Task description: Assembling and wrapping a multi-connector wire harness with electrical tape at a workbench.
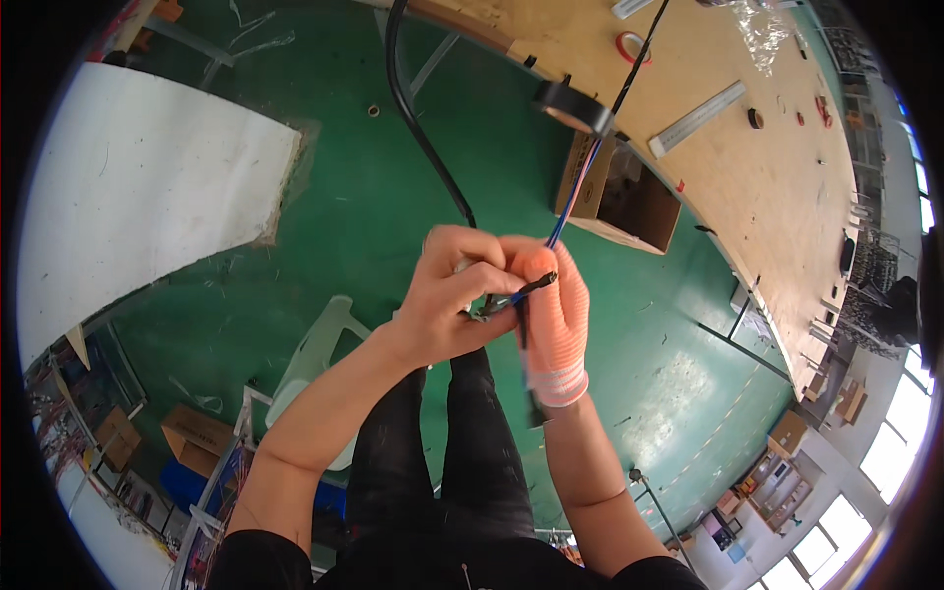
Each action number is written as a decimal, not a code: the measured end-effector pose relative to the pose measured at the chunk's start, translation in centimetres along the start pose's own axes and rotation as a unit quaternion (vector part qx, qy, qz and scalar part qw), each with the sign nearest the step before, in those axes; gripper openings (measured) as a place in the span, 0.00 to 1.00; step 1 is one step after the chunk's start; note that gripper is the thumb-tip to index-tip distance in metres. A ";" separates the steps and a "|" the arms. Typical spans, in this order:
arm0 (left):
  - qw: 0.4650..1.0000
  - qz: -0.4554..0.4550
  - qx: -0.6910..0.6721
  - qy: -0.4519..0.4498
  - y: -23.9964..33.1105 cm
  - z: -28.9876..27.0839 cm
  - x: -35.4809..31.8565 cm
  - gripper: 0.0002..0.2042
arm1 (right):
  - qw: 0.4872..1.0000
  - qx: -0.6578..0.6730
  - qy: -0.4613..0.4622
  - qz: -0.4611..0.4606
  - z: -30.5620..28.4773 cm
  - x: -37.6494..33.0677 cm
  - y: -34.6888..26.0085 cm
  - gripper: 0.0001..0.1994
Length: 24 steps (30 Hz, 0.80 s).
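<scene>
In front of my legs, my hands meet around a wire joint. My bare left hand (447, 295) is closed, pinching the wires beside a short black-wrapped end (536, 287). A thick black cable (418, 128) drops from the top into this hand. My right hand (560, 320), in an orange ribbed glove, is closed round a bundle of blue and pink wires (570, 202) running up to the right. Along that bundle appears a roll of black tape (573, 106); whether they touch I cannot tell. A blurred dark strip (537, 408) hangs by my right wrist.
A wooden table (708, 59) curves along the right, bearing red tape (631, 45) and a pale plastic strip (696, 120). Under its edge sits an open cardboard box (629, 202). A white surface (167, 187) stands left; a pale green stool (313, 354) is near my legs.
</scene>
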<state>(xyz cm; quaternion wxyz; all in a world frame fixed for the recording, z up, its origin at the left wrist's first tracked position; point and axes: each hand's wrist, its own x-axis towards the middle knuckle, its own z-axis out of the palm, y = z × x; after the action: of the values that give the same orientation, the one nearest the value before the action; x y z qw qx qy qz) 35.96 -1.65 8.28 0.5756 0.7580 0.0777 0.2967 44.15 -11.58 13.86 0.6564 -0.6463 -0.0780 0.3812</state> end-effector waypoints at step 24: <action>0.917 -0.275 -0.260 -0.128 1.7 1.2 1.9 0.10 | 0.916 -0.329 -0.231 -0.003 -7.1 4.4 -4.0 0.30</action>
<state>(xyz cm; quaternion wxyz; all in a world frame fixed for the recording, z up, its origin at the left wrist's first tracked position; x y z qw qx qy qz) 37.75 -2.37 10.32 0.8165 0.5616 0.1289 0.0370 53.03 -14.03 14.71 0.3717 -0.7195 -0.3504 0.4705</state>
